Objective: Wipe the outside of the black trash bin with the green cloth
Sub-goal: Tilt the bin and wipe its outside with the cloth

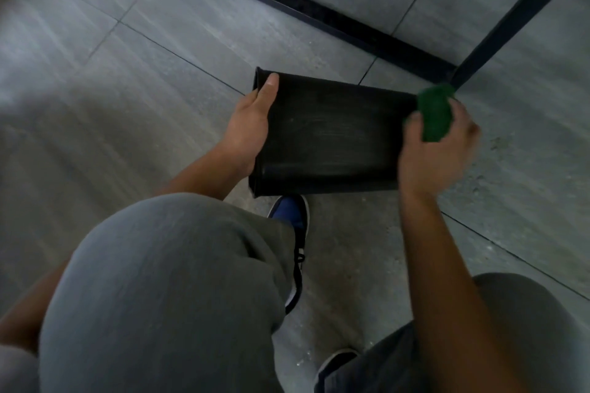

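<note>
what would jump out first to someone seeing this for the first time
The black trash bin at the centre, tipped on its side above the grey tiled floor, its open rim to the left. The left hand grips that rim, thumb over the wall, while the right hand presses a bunched green cloth against the bin's base end at the right. Lower down, grey-trousered knees and a blue and black shoe fill the foreground.

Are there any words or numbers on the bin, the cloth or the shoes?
None can be read.
Black trash bin: plain side, only faint smears.
Green cloth: blurred, no print visible.
Blue shoe: no brand or label legible.
</note>
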Action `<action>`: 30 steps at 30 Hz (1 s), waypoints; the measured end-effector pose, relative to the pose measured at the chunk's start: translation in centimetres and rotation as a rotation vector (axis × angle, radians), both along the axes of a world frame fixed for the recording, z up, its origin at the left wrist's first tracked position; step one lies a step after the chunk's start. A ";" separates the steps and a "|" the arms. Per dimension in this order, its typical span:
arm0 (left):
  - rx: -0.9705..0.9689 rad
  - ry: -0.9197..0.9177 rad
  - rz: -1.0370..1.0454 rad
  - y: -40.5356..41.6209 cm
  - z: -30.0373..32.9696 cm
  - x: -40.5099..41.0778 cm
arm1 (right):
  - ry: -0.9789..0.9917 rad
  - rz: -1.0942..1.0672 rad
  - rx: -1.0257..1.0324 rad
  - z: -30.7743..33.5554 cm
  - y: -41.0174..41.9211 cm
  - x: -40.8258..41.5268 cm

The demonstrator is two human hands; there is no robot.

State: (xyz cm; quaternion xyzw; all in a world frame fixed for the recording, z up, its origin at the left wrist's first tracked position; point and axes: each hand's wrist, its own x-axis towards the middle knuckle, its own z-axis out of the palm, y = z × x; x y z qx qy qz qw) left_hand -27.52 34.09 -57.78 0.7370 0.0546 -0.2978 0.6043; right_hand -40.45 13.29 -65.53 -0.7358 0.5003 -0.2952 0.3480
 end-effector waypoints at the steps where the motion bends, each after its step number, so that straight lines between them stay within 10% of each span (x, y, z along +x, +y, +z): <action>1: 0.003 0.000 -0.003 0.0 0.0 0.1 | 0.026 -0.053 0.027 -0.5 -1.0 -1.2; 11: -0.063 0.004 -0.028 -0.6 0.7 -1.2 | -0.109 0.454 -0.312 2.8 10.4 2.4; 17: 0.037 0.016 0.009 0.4 -0.1 -0.9 | 0.075 -0.003 -0.038 0.0 -1.7 0.2; 25: -0.052 0.001 0.012 -0.9 0.3 -1.0 | -0.048 0.508 -0.321 3.1 10.8 2.5; 30: 0.055 -0.030 -0.061 0.4 -0.5 -0.7 | 0.075 0.110 -0.142 0.9 -0.5 2.2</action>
